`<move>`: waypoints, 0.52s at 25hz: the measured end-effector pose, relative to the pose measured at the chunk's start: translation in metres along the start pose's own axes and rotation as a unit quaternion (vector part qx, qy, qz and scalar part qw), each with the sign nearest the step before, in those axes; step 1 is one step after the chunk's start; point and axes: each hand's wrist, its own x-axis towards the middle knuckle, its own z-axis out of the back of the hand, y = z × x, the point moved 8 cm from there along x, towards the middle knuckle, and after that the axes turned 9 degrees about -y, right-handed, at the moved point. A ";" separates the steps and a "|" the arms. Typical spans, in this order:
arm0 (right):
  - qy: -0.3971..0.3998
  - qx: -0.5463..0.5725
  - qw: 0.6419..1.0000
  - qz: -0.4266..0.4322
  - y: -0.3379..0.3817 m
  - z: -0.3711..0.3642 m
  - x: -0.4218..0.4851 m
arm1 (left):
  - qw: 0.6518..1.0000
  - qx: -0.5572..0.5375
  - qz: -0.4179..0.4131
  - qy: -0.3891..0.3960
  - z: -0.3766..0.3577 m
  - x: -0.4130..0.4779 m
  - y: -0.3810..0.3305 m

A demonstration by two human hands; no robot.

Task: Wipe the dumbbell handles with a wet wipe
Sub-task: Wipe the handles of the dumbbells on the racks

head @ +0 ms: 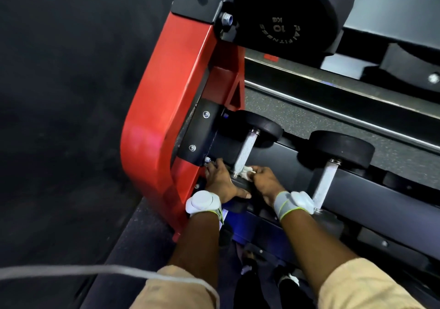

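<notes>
One worry: fingers of my right hand only pinch the wet wipe, so the knurled dumbbell handle could snag it.

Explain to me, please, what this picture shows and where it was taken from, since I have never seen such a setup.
This is one view from a camera worn on a person's head, looking down at their arms. No robot is involved. In front stands a red and black rack holding dumbbells. The right hand pinches a white wet wipe against the near end of a dumbbell handle. The left hand rests beside it, fingers spread. A second dumbbell lies to the right, a 10 kg dumbbell above.
</notes>
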 end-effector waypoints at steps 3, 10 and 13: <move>-0.049 0.037 0.998 -0.020 0.013 -0.005 0.007 | 1.000 -0.003 -0.002 0.005 0.000 0.002 0.001; -0.041 0.091 0.994 -0.042 0.011 -0.008 0.019 | 1.000 -0.005 -0.014 0.003 -0.002 0.004 0.002; -0.058 0.109 0.992 -0.036 0.007 -0.001 0.012 | 1.000 -0.007 -0.013 0.002 -0.002 0.005 0.002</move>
